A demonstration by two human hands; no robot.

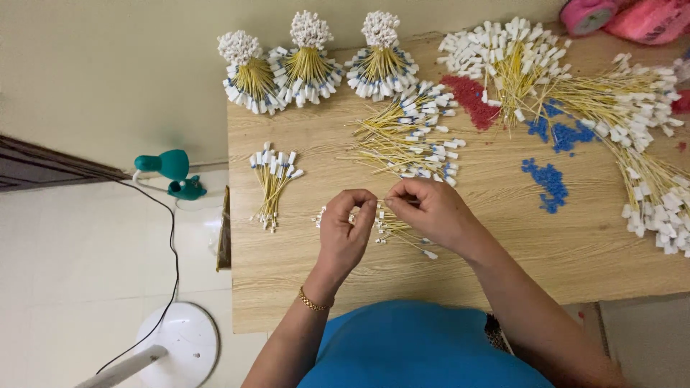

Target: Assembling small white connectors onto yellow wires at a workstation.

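My left hand (346, 228) and my right hand (431, 212) meet over the front of a wooden table (503, 244). Both pinch one thin yellow wire with white end pieces (381, 202) between fingertips. Under my hands lies a small heap of the same wires (394, 231). A tidy bunch of wires (273, 183) lies to the left. A loose pile of wires (413, 136) lies just beyond my hands.
Three tied wire bundles (309, 65) stand at the table's far left edge. Big loose wire piles (618, 108) fill the right side, among red beads (471, 97) and blue beads (548, 183). Pink rolls (611, 14) sit far right. A fan base (180, 341) and teal object (172, 169) are on the floor.
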